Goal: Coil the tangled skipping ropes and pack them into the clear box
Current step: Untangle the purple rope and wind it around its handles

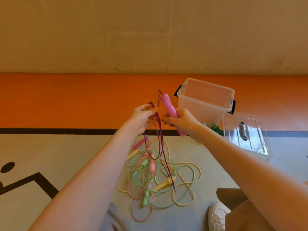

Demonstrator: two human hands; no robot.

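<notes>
My right hand (pixel 179 120) grips a pink rope handle (pixel 167 105) that points up and away. My left hand (pixel 142 117) pinches several loops of the dark purple rope (pixel 159 139), which hang down toward the floor; a second pink handle (pixel 138 144) dangles below that hand. On the floor beneath lies a tangle of green, yellow and pink ropes (pixel 158 179) with their handles. The clear box (pixel 205 99) stands open behind my right hand, on the orange strip.
The box's clear lid (pixel 246 135) lies flat to the right of the box. A green rope bundle (pixel 215 128) sits between box and lid. My knee and white shoe (pixel 218 215) are at the lower right. A wall rises behind the orange strip.
</notes>
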